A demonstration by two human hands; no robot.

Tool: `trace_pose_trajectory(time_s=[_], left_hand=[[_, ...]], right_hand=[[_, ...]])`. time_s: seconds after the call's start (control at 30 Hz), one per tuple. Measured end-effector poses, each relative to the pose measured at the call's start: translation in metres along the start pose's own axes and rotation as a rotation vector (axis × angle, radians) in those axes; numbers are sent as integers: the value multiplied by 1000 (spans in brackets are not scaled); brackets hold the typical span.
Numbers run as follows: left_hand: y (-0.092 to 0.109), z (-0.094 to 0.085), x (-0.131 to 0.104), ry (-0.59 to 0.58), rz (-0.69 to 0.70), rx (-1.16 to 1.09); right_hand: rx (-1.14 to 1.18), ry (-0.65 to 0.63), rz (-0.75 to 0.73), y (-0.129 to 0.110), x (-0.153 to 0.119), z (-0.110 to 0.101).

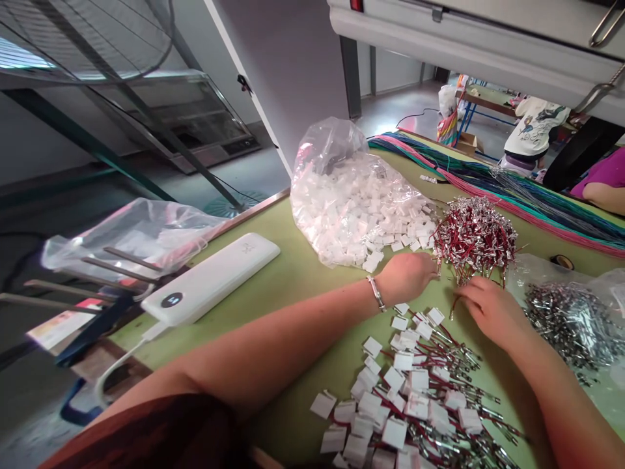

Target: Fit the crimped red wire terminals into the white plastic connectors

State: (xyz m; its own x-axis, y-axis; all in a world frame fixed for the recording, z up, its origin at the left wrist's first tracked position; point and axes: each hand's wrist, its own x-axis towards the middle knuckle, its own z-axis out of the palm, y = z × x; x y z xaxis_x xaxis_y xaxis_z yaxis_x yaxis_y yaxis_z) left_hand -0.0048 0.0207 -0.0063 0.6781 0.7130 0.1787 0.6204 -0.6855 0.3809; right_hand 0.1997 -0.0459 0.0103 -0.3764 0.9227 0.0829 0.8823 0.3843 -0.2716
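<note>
My left hand [409, 277], with a bracelet at the wrist, is closed at the near edge of a pile of short red wires with metal terminals [476, 231]. Whatever its fingertips pinch is too small to make out. On the near right side of that pile, my right hand [491, 309] pinches a short red wire [454, 305], whose end hangs below the fingertips. Behind my left hand, white plastic connector housings [361, 208] spill out of a clear plastic bag [332, 140]. Below both hands lies a heap of white housings with red wires attached [403, 391].
To the left lie a white power bank [212, 277] with a cable and a plastic bag [141, 228]. Small metal parts [571, 319] fill a bag at right, near a roll of black tape [561, 262]. Long coloured wires [517, 189] cross the back. Other people sit beyond.
</note>
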Motion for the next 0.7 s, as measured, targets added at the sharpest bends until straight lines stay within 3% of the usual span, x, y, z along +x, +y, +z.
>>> trace_pose_trajectory(time_s=[0.1, 0.23, 0.4, 0.7], left_hand=[[-5, 4, 0, 21, -34, -105], [-5, 6, -2, 156, 22, -333], [0, 4, -1, 141, -71, -581], [2, -13, -1, 170, -376, -777]], right_hand=[[-296, -76, -218, -1, -1, 1], [-419, -34, -336, 1, -1, 6], [-437, 12, -214, 9, 1, 12], [-242, -205, -115, 12, -1, -3]])
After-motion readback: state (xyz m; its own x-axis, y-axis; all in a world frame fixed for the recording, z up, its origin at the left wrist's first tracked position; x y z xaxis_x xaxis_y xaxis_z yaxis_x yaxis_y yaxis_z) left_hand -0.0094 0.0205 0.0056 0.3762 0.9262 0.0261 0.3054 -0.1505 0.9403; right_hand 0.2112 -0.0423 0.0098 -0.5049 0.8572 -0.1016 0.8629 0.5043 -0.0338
